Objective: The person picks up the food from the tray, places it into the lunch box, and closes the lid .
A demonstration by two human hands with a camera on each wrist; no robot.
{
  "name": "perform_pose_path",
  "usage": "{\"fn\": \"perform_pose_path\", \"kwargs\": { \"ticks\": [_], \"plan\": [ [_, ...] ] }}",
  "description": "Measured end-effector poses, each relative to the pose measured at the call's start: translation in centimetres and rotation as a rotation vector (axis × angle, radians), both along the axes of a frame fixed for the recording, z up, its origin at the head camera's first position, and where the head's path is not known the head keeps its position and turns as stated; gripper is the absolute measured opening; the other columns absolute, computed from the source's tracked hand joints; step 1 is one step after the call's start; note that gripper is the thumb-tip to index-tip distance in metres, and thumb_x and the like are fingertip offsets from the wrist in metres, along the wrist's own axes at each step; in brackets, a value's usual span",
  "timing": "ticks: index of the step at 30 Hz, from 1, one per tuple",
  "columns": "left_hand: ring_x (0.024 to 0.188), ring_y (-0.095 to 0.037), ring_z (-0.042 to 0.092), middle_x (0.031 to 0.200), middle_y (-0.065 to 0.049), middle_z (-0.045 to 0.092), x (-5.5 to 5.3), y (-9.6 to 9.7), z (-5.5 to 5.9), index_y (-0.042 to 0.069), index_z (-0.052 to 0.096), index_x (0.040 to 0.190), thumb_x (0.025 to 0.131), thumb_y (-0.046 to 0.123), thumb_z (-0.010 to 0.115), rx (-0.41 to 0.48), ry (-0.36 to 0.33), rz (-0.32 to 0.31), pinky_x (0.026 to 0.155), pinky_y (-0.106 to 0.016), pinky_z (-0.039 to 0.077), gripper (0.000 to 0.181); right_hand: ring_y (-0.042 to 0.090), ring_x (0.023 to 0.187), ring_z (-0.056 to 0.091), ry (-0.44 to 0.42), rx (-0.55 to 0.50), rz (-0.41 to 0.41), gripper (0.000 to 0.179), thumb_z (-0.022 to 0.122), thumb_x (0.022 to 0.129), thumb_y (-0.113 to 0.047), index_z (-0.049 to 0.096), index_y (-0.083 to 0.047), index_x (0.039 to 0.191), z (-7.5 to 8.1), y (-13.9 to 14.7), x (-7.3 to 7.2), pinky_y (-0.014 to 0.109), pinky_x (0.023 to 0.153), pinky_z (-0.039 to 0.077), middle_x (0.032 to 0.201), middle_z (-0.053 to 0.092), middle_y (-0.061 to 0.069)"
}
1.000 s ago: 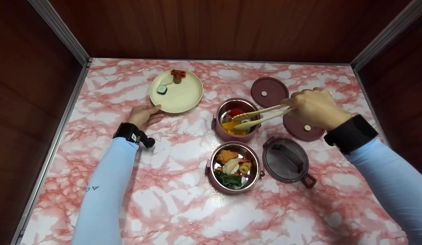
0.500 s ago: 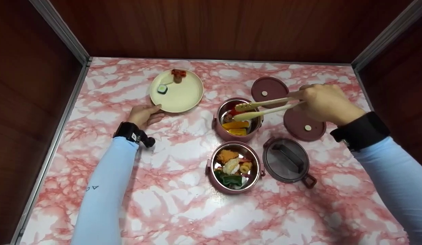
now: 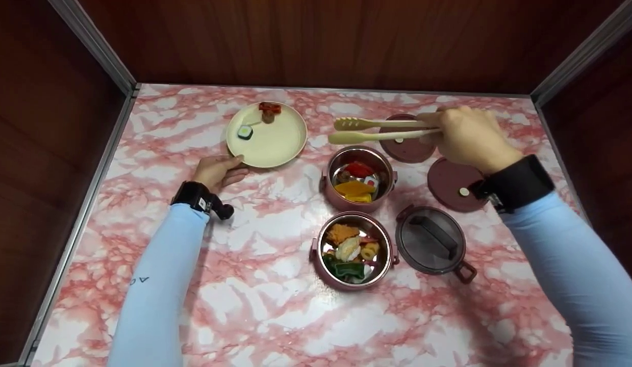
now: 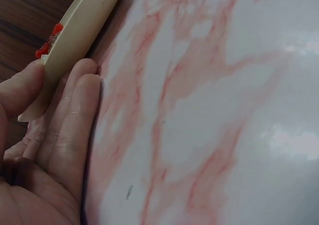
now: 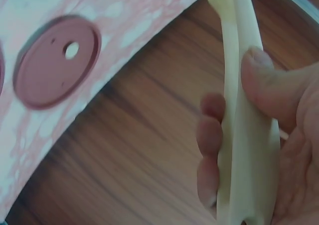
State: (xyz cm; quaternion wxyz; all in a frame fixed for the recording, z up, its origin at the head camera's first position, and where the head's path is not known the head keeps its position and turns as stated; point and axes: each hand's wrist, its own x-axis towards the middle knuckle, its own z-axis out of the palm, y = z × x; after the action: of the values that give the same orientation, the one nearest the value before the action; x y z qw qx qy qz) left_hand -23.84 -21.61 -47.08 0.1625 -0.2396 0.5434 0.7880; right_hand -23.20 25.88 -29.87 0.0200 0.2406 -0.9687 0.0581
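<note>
The tongs (image 3: 364, 137) have risen from over the far pot (image 3: 361, 206) toward the table's (image 3: 264, 316) back edge: the left hand (image 3: 219, 172) pinches the front rim of the round cream plate (image 3: 275, 148) near the back-left corner, three foods (image 3: 245, 132) apparently served, more left in the far and near pot (image 3: 341, 286), the right hand (image 3: 474, 138) gripping the pale, slot-tipped tongs, tips slightly apart, empty.

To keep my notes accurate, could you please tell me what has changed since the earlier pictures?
The tongs in the right hand moved from over the far pot toward the back wall and slightly left. Neither hand took hold of or let go of anything. The left hand stays at the edge of the plate; the near pot and far pot stay put.
</note>
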Motion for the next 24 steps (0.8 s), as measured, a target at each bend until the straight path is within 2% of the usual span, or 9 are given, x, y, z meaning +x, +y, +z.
{"fn": "perform_pose_path", "kwargs": {
  "ticks": [5,11,19,24],
  "plan": [
    [0.095,-0.03,0.071,0.099,-0.022,0.072,-0.2,0.0,-0.1,-0.006,0.058,0.113,0.09,0.006,0.072,0.016,-0.003,0.017,0.092,-0.038,0.05,0.029,0.043,0.079,0.063,0.022,-0.045,-0.078,0.03,0.071,0.09,-0.022,0.071,-0.019,0.12,-1.1,-2.7,-1.5,0.059,0.055,0.043,0.093,0.07,0.016],
    [0.092,-0.03,0.072,0.096,-0.021,0.072,-0.6,-0.2,-0.8,-0.005,0.059,0.111,0.09,0.007,0.073,0.022,-0.012,0.023,0.091,-0.038,0.051,0.028,0.045,0.087,0.063,-0.023,-0.042,-0.181,0.023,0.064,0.092,-0.023,0.071,-0.018,0.113,-2.0,-6.3,-3.5,0.063,0.064,0.046,0.099,0.069,0.018],
    [0.09,-0.03,0.072,0.097,-0.023,0.072,-0.7,-0.3,-1.1,-0.005,0.061,0.113,0.089,0.006,0.074,0.011,-0.01,0.043,0.088,-0.038,0.053,0.029,0.039,0.099,0.062,-0.143,0.001,-0.212,0.016,0.063,0.097,-0.028,0.069,-0.015,0.104,-4.6,-13.0,-6.5,0.058,0.079,0.048,0.108,0.069,0.014],
    [0.092,-0.031,0.071,0.098,-0.024,0.071,-0.5,0.0,-0.6,-0.007,0.062,0.113,0.09,0.005,0.072,0.002,-0.006,0.038,0.089,-0.039,0.053,0.028,0.038,0.098,0.063,-0.138,0.016,-0.233,0.021,0.061,0.098,-0.03,0.069,-0.013,0.108,-6.4,-16.7,-7.4,0.057,0.077,0.05,0.108,0.068,0.015]
  ]
}}
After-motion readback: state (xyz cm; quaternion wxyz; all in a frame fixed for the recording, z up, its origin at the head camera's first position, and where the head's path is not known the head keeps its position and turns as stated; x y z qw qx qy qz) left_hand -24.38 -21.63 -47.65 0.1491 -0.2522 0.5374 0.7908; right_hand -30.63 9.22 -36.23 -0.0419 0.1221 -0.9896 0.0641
